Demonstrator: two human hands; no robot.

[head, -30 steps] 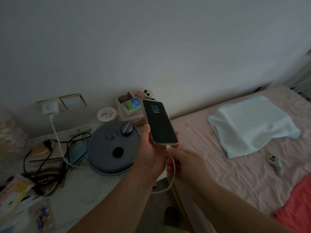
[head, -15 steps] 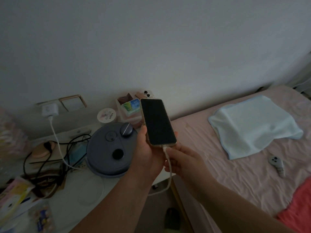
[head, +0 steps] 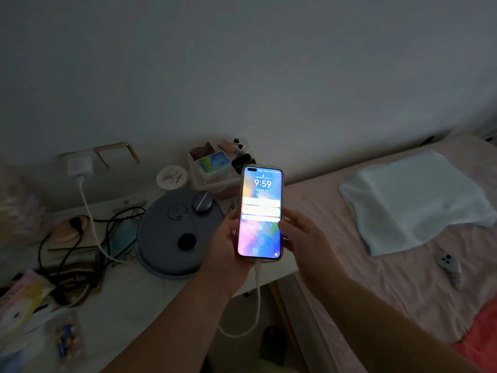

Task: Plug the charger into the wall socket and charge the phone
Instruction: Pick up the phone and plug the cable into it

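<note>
The phone (head: 260,211) is upright in front of me, its screen lit with a colourful lock screen reading 9:59. My left hand (head: 228,246) grips its left side and back. My right hand (head: 301,238) touches the right edge, fingers against the case. A white cable (head: 256,300) is plugged into the phone's bottom and loops down below it. The white charger (head: 78,165) sits in the wall socket at the left, its cable (head: 88,216) running down over the bedside table.
A round grey device (head: 172,232) sits on the white bedside table (head: 129,305) among black cords (head: 80,238), a plastic box (head: 212,168) and a round lid (head: 172,177). The pink bed (head: 376,278) at right holds a folded pale towel (head: 411,200) and a small remote (head: 449,265).
The phone screen went from dark to a bright lock screen. My right hand left the plug at the bottom and moved up to the phone's right edge. The phone stands more upright.
</note>
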